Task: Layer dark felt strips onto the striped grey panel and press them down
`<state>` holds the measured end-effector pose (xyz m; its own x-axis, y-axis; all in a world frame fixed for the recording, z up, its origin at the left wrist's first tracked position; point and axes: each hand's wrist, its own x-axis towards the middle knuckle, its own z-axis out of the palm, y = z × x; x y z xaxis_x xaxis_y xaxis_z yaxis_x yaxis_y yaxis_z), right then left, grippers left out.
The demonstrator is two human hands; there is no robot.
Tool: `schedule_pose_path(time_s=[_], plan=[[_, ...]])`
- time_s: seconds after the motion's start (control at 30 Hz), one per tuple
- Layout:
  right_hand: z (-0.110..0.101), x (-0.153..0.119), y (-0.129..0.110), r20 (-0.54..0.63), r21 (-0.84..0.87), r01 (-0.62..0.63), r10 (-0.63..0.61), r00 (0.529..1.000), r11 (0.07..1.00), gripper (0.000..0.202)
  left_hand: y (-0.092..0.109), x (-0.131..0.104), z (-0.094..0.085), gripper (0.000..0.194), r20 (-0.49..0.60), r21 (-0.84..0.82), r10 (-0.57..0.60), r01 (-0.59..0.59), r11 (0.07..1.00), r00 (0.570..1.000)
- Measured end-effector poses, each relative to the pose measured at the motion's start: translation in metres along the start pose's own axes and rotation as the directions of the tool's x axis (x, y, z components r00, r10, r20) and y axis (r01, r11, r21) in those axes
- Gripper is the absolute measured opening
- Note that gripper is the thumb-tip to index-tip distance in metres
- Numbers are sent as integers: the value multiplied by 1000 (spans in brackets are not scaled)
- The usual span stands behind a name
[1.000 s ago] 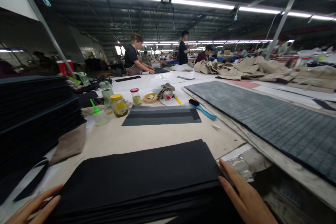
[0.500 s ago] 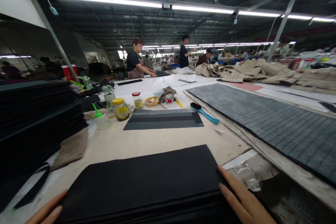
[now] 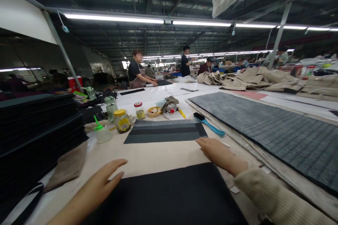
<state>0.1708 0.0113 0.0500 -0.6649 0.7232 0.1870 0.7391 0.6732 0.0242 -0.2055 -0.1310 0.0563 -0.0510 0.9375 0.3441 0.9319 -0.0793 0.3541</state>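
Near me lies a stack of black fabric panels (image 3: 169,197) along the table's front edge. My left hand (image 3: 105,179) is above the stack's far left part, thumb and fingers apart, holding nothing. Farther out, my right hand (image 3: 215,152) reaches to the near right corner of a dark grey fabric panel (image 3: 166,134) that has darker strips. Its fingers are stretched out; whether they touch the panel I cannot tell. Just beyond this hand lies a blue-handled brush (image 3: 213,128) with black bristles.
Tall piles of dark cut pieces (image 3: 39,126) stand at left. A green-tipped squeeze bottle (image 3: 102,133), a yellow-lidded jar (image 3: 121,122) and a red-lidded jar (image 3: 139,111) stand behind the panel. A quilted grey sheet (image 3: 264,130) covers the right side. A co-worker (image 3: 137,70) stands across the table.
Both hands have left the sides of the black stack and moved forward. My right hand is now at the grey panel's corner, my left above the stack. The view has tilted up slightly.
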Motion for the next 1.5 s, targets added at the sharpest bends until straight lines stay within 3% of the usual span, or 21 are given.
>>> schedule_pose_path(time_s=[0.1,0.23,0.43,0.57,0.63,0.7,0.8,0.87,1.03,1.1,1.23,1.33,1.43,1.5], plan=[[19,48,3,97,-80,10,-2,995,997,29,52,39,39,37,263,-24,127,-125,992,956],[42,69,14,64,-61,-12,16,998,998,25,109,79,81,40,389,-26,260,-271,962,884],[53,65,33,-25,80,-23,25,999,997,30,147,135,133,40,349,9,386,-415,910,854],[47,62,51,-72,260,45,-27,997,964,26,165,158,167,28,283,21,392,-414,910,875],[44,56,68,-114,268,-20,52,992,963,25,168,161,180,23,256,26,364,-383,923,895],[45,49,91,-128,240,-198,233,964,950,27,167,160,188,21,208,13,356,-367,930,911],[55,42,121,-42,166,-438,450,892,883,29,164,157,194,23,156,-14,353,-356,935,922],[62,44,131,-10,150,-489,496,868,859,27,164,156,194,24,150,-29,342,-341,940,928],[61,56,125,-106,155,-554,571,814,818,30,163,161,194,28,116,-121,299,-286,951,947],[57,58,117,-106,175,-512,533,840,841,27,162,163,197,30,112,-166,270,-249,954,956],[55,58,96,-26,248,-292,308,951,924,23,158,168,205,29,114,-364,147,-96,926,983],[60,59,83,-9,279,-186,196,981,942,29,153,171,202,39,117,-488,16,43,872,993],[65,60,79,-9,289,-162,172,985,943,33,142,174,172,44,-27,-552,-141,103,828,990],[67,60,80,-9,294,-163,173,985,942,34,126,175,132,40,-180,-566,-263,119,816,948]])
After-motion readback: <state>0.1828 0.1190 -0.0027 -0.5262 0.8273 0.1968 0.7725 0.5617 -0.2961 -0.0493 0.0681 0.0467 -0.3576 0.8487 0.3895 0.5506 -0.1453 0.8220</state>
